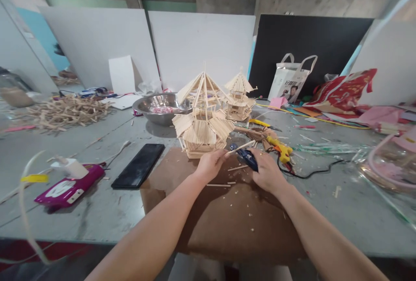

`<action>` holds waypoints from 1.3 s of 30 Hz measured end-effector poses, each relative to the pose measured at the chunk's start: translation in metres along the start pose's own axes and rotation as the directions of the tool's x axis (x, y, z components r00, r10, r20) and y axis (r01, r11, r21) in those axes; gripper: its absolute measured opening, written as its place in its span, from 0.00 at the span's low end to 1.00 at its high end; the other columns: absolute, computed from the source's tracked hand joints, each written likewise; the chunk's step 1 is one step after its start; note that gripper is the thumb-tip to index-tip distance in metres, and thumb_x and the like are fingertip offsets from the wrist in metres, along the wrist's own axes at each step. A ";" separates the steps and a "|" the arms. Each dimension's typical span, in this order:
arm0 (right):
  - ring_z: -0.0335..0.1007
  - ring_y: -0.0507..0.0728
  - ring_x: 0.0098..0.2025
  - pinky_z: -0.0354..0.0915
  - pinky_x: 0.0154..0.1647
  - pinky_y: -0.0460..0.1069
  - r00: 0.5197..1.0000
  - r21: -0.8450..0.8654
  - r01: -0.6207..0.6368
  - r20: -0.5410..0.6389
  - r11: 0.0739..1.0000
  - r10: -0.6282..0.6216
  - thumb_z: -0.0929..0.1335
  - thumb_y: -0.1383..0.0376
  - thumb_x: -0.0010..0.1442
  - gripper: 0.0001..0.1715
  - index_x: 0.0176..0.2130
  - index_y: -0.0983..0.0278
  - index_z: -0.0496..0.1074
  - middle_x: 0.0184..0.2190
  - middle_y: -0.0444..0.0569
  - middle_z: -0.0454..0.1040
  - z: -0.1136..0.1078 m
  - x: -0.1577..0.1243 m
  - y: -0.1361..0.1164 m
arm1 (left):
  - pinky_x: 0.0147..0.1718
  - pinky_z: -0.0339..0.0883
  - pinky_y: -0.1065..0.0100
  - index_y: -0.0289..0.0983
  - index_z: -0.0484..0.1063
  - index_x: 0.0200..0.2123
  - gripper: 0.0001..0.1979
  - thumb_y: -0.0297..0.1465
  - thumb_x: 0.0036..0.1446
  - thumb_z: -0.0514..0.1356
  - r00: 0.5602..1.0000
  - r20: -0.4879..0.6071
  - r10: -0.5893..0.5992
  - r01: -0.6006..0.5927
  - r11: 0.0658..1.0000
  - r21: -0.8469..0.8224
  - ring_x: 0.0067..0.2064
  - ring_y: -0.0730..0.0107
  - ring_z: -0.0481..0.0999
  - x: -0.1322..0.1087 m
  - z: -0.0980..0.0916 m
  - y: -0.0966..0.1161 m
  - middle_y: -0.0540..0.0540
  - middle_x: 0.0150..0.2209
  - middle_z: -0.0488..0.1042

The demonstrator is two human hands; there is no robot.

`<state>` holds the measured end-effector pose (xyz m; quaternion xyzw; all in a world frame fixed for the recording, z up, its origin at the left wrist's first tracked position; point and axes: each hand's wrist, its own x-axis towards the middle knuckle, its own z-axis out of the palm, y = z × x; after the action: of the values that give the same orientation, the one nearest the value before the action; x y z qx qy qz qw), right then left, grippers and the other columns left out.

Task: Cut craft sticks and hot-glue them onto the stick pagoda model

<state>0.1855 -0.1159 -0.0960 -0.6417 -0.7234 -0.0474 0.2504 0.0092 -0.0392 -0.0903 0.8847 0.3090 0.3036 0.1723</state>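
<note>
Pinched in the fingers of my left hand [211, 166] is a thin wooden stick [242, 146] that slants up to the right. My right hand [266, 170] is wrapped round the dark blue handles of a pair of pliers or cutters [247, 158]; the jaws are close to the stick, and whether they touch it I cannot tell. Just beyond my left hand stands a pavilion model [203, 131] built of thin sticks, its upper roof partly covered. Loose stick pieces [219, 185] lie on the brown board [227, 224] under my hands.
A second pavilion model [239, 99] and a metal bowl [156, 116] stand behind. At right lie a yellow glue gun [281, 148] with its cord and a yellow cutter knife [260, 122]. Leftward are a black phone [139, 166], a purple power strip [69, 187] and a stick pile [68, 112].
</note>
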 end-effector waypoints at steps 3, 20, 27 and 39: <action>0.57 0.60 0.46 0.49 0.45 0.55 0.998 -0.066 -0.065 0.022 0.996 0.067 0.61 0.67 0.44 0.28 0.47 0.68 0.57 0.46 0.56 0.63 0.001 0.001 0.003 | 0.25 0.56 0.75 0.35 0.63 0.23 0.18 0.38 0.55 0.42 0.996 0.077 -0.044 0.050 0.996 -0.077 0.24 0.77 0.63 -0.001 0.001 0.008 0.51 0.20 0.64; 0.52 0.61 0.51 0.49 0.47 0.57 0.974 0.000 -0.186 -0.134 0.983 0.184 0.56 0.50 0.51 0.37 0.53 0.71 0.49 0.49 0.60 0.58 0.015 0.006 0.018 | 0.22 0.50 0.74 0.37 0.67 0.25 0.21 0.41 0.54 0.41 0.985 0.089 -0.147 0.129 0.974 0.186 0.22 0.75 0.63 -0.003 0.004 0.010 0.50 0.20 0.66; 0.40 0.61 0.56 0.40 0.52 0.58 0.956 -0.117 -0.002 -0.291 0.993 -0.033 0.57 0.56 0.54 0.27 0.51 0.65 0.56 0.52 0.55 0.54 0.002 0.003 0.001 | 0.24 0.53 0.73 0.39 0.69 0.28 0.21 0.41 0.54 0.41 0.980 0.134 -0.146 0.101 0.949 0.298 0.27 0.71 0.68 -0.003 0.007 0.011 0.47 0.24 0.70; 0.63 0.53 0.33 0.51 0.28 0.46 0.999 -0.197 -0.029 0.024 0.980 0.035 0.52 0.54 0.57 0.24 0.30 0.62 0.68 0.28 0.48 0.69 0.004 -0.002 -0.008 | 0.29 0.58 0.69 0.38 0.69 0.30 0.21 0.41 0.54 0.40 0.970 0.167 -0.176 0.099 0.915 0.390 0.30 0.67 0.70 -0.005 0.007 0.023 0.44 0.27 0.72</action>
<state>0.1765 -0.1178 -0.0983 -0.6754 -0.7082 -0.1056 0.1766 0.0205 -0.0605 -0.0869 0.9030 0.4047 0.1357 0.0490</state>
